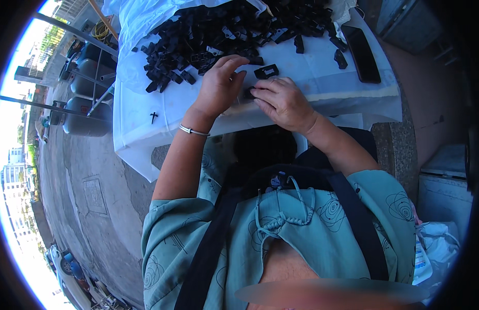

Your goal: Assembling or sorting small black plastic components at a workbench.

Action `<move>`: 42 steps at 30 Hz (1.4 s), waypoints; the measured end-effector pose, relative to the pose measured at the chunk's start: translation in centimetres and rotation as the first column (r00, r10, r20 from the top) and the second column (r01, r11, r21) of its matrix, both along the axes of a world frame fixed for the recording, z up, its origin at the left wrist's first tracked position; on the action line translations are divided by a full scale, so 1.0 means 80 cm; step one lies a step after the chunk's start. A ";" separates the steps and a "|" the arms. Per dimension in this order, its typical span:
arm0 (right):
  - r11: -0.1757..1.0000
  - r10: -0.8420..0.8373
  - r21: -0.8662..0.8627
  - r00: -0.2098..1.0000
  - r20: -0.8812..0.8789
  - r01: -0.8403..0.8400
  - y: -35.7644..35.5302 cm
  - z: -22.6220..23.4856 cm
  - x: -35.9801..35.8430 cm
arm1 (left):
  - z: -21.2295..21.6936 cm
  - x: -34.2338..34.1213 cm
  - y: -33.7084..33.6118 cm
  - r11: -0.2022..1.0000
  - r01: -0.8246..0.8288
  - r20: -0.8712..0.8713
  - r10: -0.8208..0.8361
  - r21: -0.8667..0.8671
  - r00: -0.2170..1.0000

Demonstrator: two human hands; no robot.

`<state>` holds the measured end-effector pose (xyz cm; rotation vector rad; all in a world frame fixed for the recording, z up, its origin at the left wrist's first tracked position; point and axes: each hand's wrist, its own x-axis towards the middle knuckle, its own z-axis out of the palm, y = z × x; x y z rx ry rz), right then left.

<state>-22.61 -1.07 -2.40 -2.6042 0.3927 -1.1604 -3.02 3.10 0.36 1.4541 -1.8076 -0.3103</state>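
Observation:
My left hand (218, 83) is over the near part of the table, fingers bent and thumb apart from them, with no part visible between. Its fingertips come close to a small black part (256, 60) at the edge of the pile; whether they touch it I cannot tell. At the table's front edge my right hand (287, 105) pinches a small black plastic part (248, 93), mostly hidden by the fingers. Just beyond it lies a flat black frame-shaped piece (266, 71) with an opening in it.
Many black plastic parts (169, 57) are heaped across the far side of the white-covered table (133, 121). A dark phone (361, 54) lies at the right. One small black cross-shaped piece (153, 118) sits at the left. Grey tanks (87, 116) stand beyond the left edge.

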 end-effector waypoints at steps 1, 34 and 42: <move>0.997 0.039 0.064 0.999 -0.002 -0.039 -0.001 0.004 -0.005 | -0.006 -0.004 -0.012 0.992 -0.006 0.104 0.019 -0.127 0.994; 0.972 -0.089 0.204 0.988 -0.126 0.113 -0.050 0.022 -0.026 | -0.007 -0.022 0.025 0.999 0.022 -0.043 -0.024 -0.040 0.999; 0.987 0.014 0.161 0.981 -0.195 0.018 -0.049 0.022 -0.028 | -0.013 -0.012 0.032 0.991 -0.070 0.158 0.087 -0.113 0.984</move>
